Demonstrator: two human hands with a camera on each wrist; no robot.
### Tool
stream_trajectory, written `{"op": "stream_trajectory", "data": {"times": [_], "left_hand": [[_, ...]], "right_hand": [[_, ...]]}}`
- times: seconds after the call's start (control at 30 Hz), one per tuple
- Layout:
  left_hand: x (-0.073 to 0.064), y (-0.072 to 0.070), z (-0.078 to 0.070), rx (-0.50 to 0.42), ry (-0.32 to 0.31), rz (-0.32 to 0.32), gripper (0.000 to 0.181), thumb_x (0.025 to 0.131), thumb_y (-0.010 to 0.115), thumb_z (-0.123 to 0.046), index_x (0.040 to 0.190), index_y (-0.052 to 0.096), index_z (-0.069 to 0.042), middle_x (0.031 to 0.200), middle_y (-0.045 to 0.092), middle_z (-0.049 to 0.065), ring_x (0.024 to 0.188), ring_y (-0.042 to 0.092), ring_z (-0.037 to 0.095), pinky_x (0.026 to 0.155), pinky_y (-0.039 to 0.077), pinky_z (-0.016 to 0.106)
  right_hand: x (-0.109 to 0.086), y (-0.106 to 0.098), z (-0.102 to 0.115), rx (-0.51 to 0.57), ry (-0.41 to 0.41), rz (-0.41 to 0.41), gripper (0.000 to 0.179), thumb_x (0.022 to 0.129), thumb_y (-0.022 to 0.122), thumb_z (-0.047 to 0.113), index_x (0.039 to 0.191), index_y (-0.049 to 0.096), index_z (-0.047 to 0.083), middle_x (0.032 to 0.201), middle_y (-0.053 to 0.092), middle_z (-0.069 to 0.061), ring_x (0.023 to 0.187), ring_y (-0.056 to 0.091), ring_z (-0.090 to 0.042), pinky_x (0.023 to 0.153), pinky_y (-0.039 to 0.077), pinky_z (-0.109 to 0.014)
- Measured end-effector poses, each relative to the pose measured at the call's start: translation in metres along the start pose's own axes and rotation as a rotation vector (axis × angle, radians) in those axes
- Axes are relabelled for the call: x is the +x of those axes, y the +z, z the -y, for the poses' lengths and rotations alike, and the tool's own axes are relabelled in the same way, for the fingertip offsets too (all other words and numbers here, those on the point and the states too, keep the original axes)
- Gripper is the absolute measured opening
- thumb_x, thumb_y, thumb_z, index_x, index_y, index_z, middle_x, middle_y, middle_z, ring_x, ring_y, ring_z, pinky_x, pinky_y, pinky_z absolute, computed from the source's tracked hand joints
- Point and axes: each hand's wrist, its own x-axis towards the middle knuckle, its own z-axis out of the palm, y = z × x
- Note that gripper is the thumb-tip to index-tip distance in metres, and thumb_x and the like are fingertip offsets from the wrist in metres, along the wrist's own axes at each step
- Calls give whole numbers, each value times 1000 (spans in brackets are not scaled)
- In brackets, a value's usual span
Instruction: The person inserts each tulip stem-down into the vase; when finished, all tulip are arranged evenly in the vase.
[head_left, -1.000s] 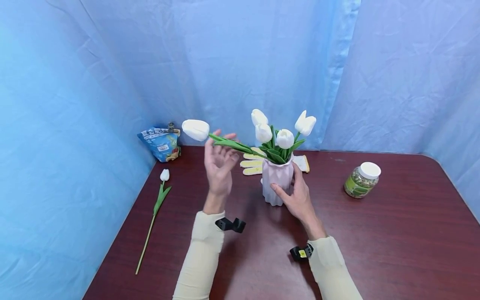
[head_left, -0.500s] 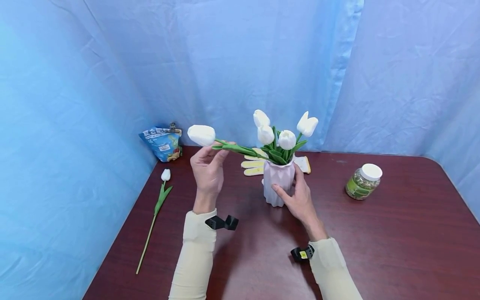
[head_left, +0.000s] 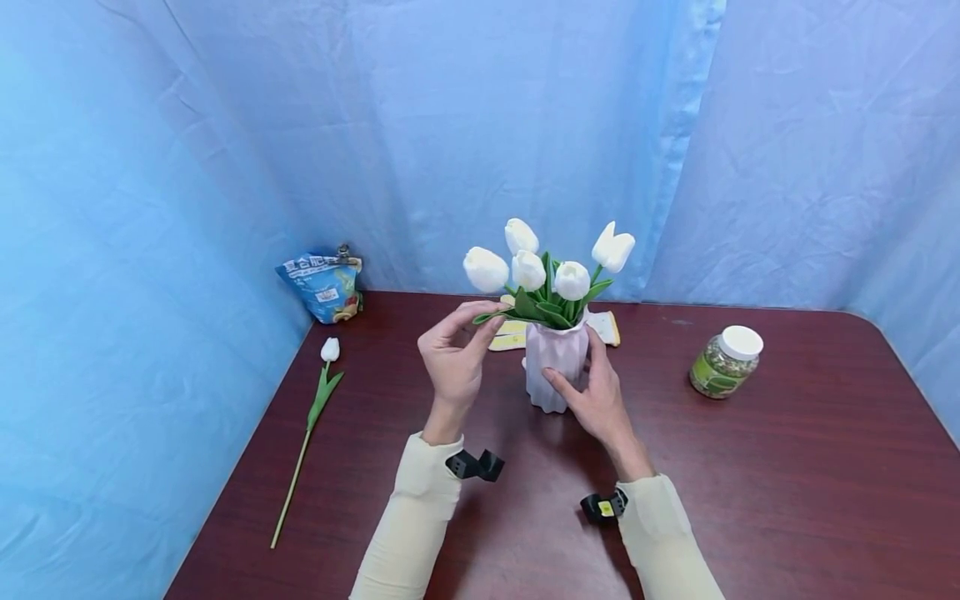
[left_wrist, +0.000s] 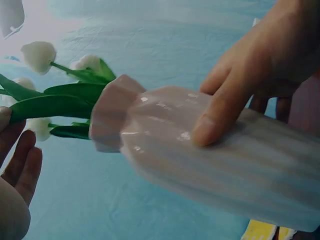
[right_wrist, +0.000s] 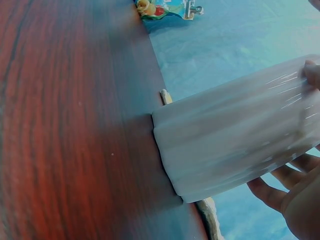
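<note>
A pale pinkish-white ribbed vase (head_left: 553,371) stands upright on the table and holds several white tulips (head_left: 572,282) with green leaves. My right hand (head_left: 597,396) grips it from the right, thumb across the front. In the right wrist view the base of the vase (right_wrist: 210,145) rests on the wood. My left hand (head_left: 457,354) pinches a leaf of the leftmost tulip (head_left: 486,269), just left of the rim. In the left wrist view the left fingertips are at the tip of a long green leaf (left_wrist: 55,107). The stems' lower ends are hidden inside the vase.
One loose tulip (head_left: 318,398) lies on the table at the left. A blue snack pouch (head_left: 322,287) with a clip stands at the back left corner. Behind the vase lies a white and yellow glove (head_left: 602,327). A white-lidded jar (head_left: 726,362) stands at the right.
The leftmost tulip has swung from a low leftward lean to more upright, close to the others. My left hand closed on it and moved right with it. The right hand stayed on the vase.
</note>
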Motion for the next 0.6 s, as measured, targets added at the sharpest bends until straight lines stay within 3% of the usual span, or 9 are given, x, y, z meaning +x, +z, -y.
{"op": "stream_trajectory", "data": {"times": [0.13, 0.4, 0.6], "left_hand": [[-5, 7, 4, 38, 8, 18, 19, 87, 71, 5, 95, 66, 21, 90, 65, 39, 94, 69, 8, 56, 44, 14], [-10, 15, 11, 131, -10, 48, 14, 85, 72, 7, 95, 70, 17, 91, 70, 32, 92, 69, 27, 83, 58, 22], [-13, 15, 13, 154, -63, 52, 21, 83, 73, 8, 102, 69, 17, 96, 69, 34, 91, 70, 28, 79, 60, 21]], "right_hand": [[0, -1, 0, -5, -3, 3, 90, 88, 76, 34, 158, 22, 20, 150, 47, -17, 128, 57, -36, 103, 50, -57], [1, 1, -1, -19, -60, -21, 89, 87, 77, 28, 158, 23, 16, 148, 49, -18, 126, 57, -35, 99, 52, -56], [1, 1, -2, -19, -70, -30, 87, 87, 78, 26, 157, 25, 16, 147, 49, -17, 126, 57, -35, 100, 52, -55]]}}
